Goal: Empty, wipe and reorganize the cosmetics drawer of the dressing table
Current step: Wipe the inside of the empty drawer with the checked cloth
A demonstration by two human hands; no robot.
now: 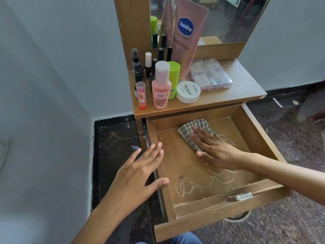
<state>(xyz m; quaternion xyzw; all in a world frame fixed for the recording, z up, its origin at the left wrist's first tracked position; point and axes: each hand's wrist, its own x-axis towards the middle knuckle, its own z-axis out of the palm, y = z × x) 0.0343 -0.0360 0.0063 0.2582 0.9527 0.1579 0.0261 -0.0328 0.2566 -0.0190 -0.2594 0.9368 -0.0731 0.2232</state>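
Note:
The wooden drawer (262, 140) of the dressing table stands pulled out, with nothing in it but a cloth. White streaks of dust mark its bottom near the front. My right hand (213, 149) presses flat, fingers straight, on a checked grey cloth (190, 128) at the back of the drawer. My left hand (140, 170) rests on the drawer's left wall, fingers over its top edge and thumb on the inner side. The cosmetics stand on the tabletop (246, 88): a pink bottle (161, 85), a green stick (174, 80), a white nail polish tub (188, 91), a pink lotion tube (186, 37).
A clear plastic box (210, 74) of small items lies on the tabletop's right half. Several dark bottles (139, 67) stand at the left rear. The mirror (225, 18) rises behind. A grey wall (44, 85) is close on the left; dark floor (281, 217) lies around.

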